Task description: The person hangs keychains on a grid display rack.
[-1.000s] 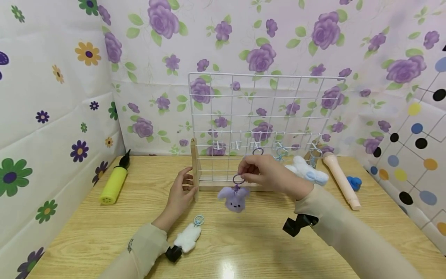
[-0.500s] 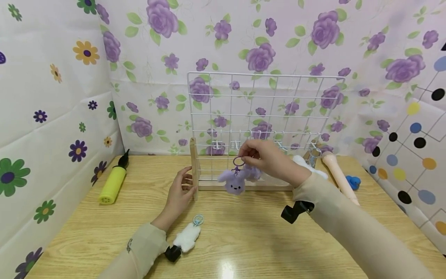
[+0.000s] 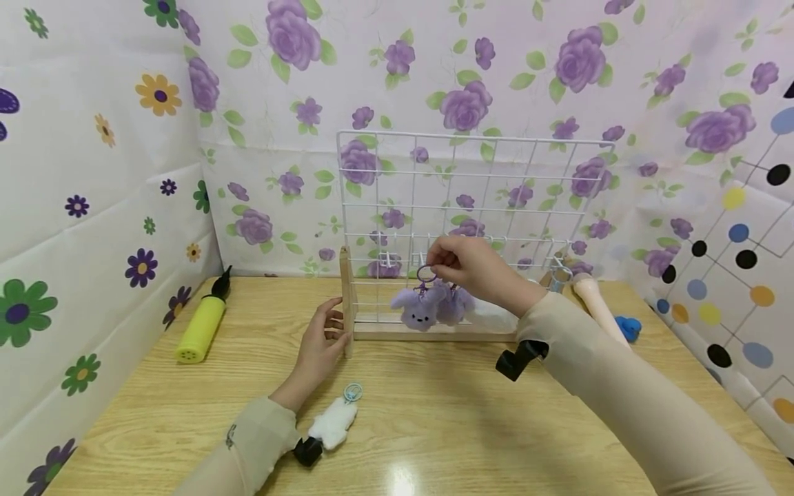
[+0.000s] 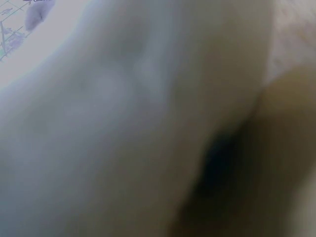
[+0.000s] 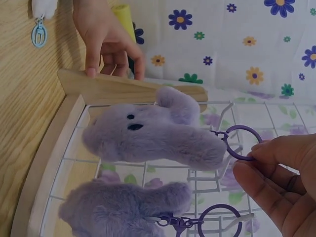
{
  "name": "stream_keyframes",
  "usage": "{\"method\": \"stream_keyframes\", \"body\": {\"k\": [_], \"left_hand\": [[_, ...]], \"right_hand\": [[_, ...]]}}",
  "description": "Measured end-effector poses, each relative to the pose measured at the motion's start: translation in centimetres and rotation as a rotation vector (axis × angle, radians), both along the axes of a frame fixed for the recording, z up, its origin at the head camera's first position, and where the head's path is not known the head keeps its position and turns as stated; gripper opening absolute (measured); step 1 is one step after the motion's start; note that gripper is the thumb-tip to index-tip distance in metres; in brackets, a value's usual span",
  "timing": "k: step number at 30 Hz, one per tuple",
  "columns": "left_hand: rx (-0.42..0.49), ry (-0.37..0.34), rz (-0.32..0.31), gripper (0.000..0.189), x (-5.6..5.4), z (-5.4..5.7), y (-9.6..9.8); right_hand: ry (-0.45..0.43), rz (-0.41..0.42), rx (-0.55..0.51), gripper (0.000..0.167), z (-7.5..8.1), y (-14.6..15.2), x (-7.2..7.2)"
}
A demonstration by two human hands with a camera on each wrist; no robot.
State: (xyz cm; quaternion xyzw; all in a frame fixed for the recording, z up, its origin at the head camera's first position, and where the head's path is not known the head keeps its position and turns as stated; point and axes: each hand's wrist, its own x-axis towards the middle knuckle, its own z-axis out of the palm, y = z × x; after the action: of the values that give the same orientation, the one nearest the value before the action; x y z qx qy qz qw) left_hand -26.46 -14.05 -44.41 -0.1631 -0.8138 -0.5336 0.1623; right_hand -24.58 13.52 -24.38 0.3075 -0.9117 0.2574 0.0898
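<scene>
My right hand [image 3: 466,265] pinches the purple ring [image 5: 243,142] of a lilac plush keychain [image 3: 418,310] between thumb and fingers. The plush hangs in front of the white wire grid rack [image 3: 477,138], its ring close to a white hook. Right beside it, a second lilac plush keychain [image 5: 116,210] hangs by its purple ring from another hook. My left hand [image 3: 321,344] holds the rack's wooden side post [image 3: 346,289], thumb and curled fingers at its edge. The left wrist view is mostly blocked by blurred shapes.
On the wooden table lies a white plush keychain [image 3: 333,421] with a blue ring, near my left wrist. A yellow pump-like tube [image 3: 202,331] lies at left. A pale pink tube [image 3: 598,310] and small blue duck-like toy [image 3: 629,328] sit right. A white plush [image 3: 493,318] hangs behind my right hand.
My right hand has raised the lilac plush keychain and brought it up to the rack's hooks, beside the other lilac plush. The left hand has stayed at the post.
</scene>
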Motion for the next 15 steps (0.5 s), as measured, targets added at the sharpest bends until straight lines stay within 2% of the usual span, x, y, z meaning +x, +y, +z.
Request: {"method": "stream_keyframes", "body": {"k": [15], "left_hand": [[0.006, 0.0, 0.0, 0.066, 0.0, -0.1, 0.1]], "right_hand": [[0.011, -0.027, 0.074, 0.005, -0.2, -0.8, -1.5]]}}
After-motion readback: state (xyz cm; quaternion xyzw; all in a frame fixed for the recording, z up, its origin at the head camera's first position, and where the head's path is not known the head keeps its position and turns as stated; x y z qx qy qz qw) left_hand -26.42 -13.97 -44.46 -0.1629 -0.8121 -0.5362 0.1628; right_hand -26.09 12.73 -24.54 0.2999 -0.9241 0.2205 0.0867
